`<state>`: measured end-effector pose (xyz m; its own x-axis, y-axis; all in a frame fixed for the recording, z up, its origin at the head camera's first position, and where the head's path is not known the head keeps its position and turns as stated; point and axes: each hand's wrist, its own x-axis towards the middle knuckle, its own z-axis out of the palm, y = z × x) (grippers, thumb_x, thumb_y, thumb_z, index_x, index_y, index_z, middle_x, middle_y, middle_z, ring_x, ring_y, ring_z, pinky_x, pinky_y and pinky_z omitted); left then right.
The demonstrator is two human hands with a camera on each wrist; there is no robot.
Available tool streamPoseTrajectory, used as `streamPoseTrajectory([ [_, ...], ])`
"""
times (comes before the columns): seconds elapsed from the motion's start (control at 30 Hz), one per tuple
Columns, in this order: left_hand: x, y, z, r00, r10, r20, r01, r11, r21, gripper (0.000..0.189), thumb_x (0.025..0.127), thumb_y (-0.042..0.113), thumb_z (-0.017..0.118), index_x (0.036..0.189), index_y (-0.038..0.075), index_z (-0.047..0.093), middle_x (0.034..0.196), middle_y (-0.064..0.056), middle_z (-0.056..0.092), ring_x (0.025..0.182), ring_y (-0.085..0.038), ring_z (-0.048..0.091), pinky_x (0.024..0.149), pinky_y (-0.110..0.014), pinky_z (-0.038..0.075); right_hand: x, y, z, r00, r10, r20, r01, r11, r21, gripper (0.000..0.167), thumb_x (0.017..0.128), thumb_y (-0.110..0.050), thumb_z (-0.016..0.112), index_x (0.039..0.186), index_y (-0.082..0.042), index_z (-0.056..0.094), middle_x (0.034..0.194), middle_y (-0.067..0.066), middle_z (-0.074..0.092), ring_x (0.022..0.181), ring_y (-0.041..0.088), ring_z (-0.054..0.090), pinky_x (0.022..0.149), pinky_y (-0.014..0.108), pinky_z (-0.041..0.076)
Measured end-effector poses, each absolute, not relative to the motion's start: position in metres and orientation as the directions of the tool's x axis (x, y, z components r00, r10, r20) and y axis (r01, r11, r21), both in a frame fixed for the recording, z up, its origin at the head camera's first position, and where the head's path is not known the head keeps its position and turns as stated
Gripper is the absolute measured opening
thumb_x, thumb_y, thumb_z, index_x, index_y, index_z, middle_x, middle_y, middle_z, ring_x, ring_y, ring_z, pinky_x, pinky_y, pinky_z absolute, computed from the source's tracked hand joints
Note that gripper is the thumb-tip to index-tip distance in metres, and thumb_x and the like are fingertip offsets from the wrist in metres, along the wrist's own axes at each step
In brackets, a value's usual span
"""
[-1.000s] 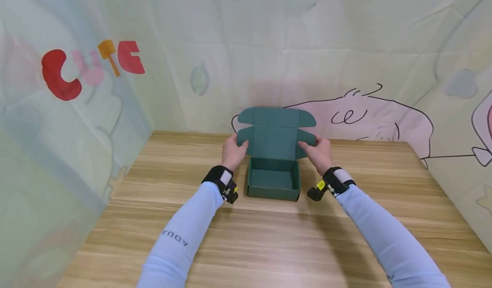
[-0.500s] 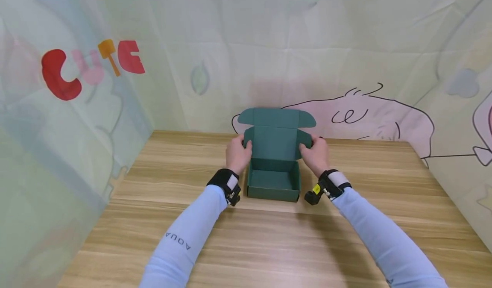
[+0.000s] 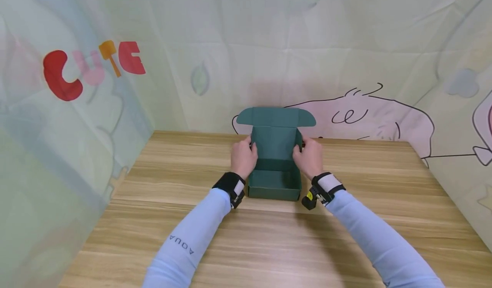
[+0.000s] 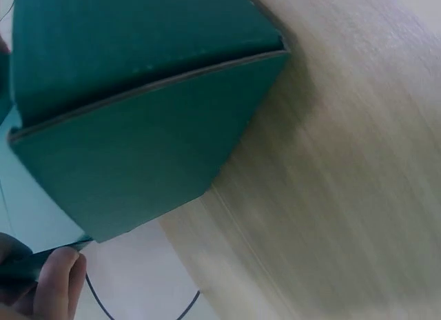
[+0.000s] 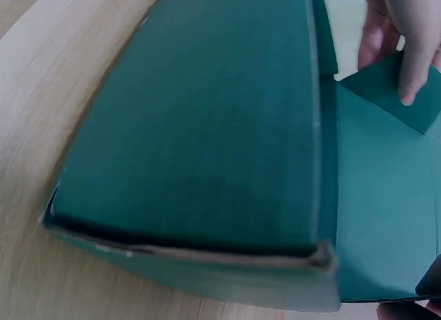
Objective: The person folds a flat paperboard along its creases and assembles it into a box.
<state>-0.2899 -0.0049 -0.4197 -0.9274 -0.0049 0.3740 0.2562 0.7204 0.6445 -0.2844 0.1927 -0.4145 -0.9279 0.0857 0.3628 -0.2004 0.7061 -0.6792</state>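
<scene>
On the wooden table (image 3: 269,245), in the head view, the green cardboard box (image 3: 273,193) sits with its tray open and its lid panel (image 3: 274,142) raised at the rear. Compared with half a second earlier, the left side flap (image 5: 382,85) and right side flap (image 3: 299,137) have swung inward from splayed to nearly edge-on; flap folding therefore appears well advanced, while the end flap (image 3: 275,117) and its rounded ears remain spread. The left hand (image 3: 243,157) pinches the left flap; the right hand (image 3: 309,157) pinches the right flap. In the left wrist view, a flat, matt box wall (image 4: 138,168) carries a rough, paler cut edge (image 4: 176,78). In the right wrist view, the left thumb lies on its flap's smooth face beside a straight crease (image 5: 379,106); the right hand is cropped at the corner, so its exact finger placement cannot be confirmed there.
</scene>
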Motion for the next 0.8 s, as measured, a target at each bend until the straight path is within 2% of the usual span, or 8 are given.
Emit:
streamPoseTrajectory([
  [0.2,-0.2858,0.0019,-0.4202,-0.924,0.019,0.383,0.249,0.789,0.562,0.032,0.102,0.010,0.057,0.131,-0.002,0.062,0.106,-0.019,0.076,0.088,-0.031,0.075,0.073,-0.043,0.060,-0.2850,0.1884,-0.4170,-0.906,0.048,0.421,-0.240,0.761,-0.602,0.028,0.097,-0.004,0.054,0.117,0.011,0.065,0.115,0.031,0.070,0.104,0.045,0.070,0.089,0.057,0.057],
  [0.37,-0.2847,0.0049,-0.4206,-0.930,0.014,0.368,0.228,0.807,0.545,0.035,0.103,0.012,0.056,0.135,-0.001,0.059,0.108,-0.018,0.076,0.089,-0.030,0.075,0.074,-0.042,0.061,-0.2850,0.1844,-0.4161,-0.897,0.038,0.441,-0.243,0.790,-0.563,0.025,0.095,-0.003,0.054,0.112,0.013,0.065,0.109,0.032,0.070,0.100,0.046,0.069,0.087,0.057,0.057],
  [0.53,-0.2847,0.0044,-0.4213,-0.927,0.012,0.375,0.229,0.808,0.543,0.038,0.102,0.012,0.057,0.138,-0.001,0.057,0.108,-0.019,0.075,0.088,-0.030,0.074,0.073,-0.042,0.061,-0.2861,0.1843,-0.4167,-0.905,0.038,0.425,-0.244,0.771,-0.588,0.028,0.096,-0.003,0.053,0.116,0.013,0.065,0.114,0.032,0.069,0.104,0.046,0.068,0.090,0.057,0.057],
  [0.63,-0.2851,0.0029,-0.4212,-0.933,0.006,0.359,0.230,0.779,0.583,0.039,0.103,0.012,0.056,0.139,-0.002,0.057,0.110,-0.020,0.075,0.085,-0.029,0.075,0.071,-0.040,0.061,-0.2867,0.1863,-0.4177,-0.911,0.045,0.410,-0.238,0.755,-0.612,0.028,0.097,-0.004,0.052,0.116,0.012,0.066,0.116,0.031,0.069,0.106,0.045,0.068,0.091,0.058,0.056],
  [0.7,-0.2852,0.0013,-0.4196,-0.937,-0.002,0.350,0.235,0.738,0.633,0.037,0.103,0.012,0.055,0.136,-0.002,0.060,0.108,-0.021,0.075,0.082,-0.028,0.074,0.068,-0.038,0.060,-0.2865,0.1876,-0.4177,-0.914,0.048,0.402,-0.235,0.745,-0.624,0.029,0.097,-0.005,0.051,0.116,0.011,0.066,0.116,0.030,0.069,0.107,0.044,0.068,0.091,0.057,0.057],
  [0.8,-0.2857,-0.0017,-0.4152,-0.940,-0.028,0.339,0.237,0.661,0.712,0.024,0.102,0.011,0.055,0.113,-0.003,0.071,0.095,-0.020,0.076,0.073,-0.026,0.072,0.060,-0.032,0.055,-0.2854,0.1888,-0.4170,-0.916,0.047,0.399,-0.237,0.739,-0.631,0.029,0.098,-0.006,0.051,0.115,0.010,0.067,0.116,0.029,0.070,0.107,0.044,0.069,0.091,0.057,0.057],
])
